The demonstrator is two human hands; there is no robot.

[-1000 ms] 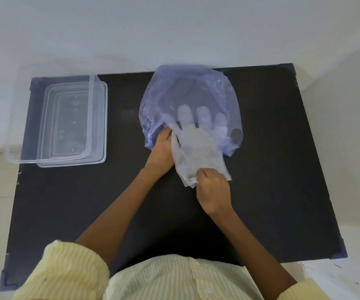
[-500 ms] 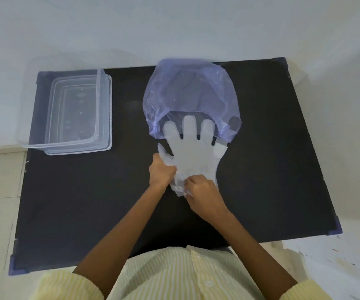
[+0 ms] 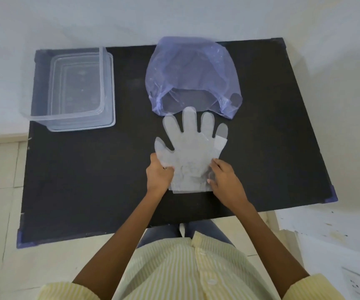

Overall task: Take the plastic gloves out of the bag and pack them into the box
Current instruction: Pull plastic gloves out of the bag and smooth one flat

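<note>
A flat stack of clear plastic gloves lies on the black table, fingers pointing away from me and fingertips just at the bag's mouth. The translucent purple bag lies behind it with its mouth toward me. My left hand grips the stack's left side near the cuff. My right hand pinches the right side of the cuff. The clear plastic box stands open at the table's far left, with nothing visible inside.
The box rests on its clear lid, and its left rim overhangs the table's edge. White wall runs behind the table. Pale floor tiles show at left and right. My striped yellow shirt fills the bottom.
Both hands have pulled the glove stack toward me, out of the bag. Its fingers were under the purple film and now lie bare on the table.
</note>
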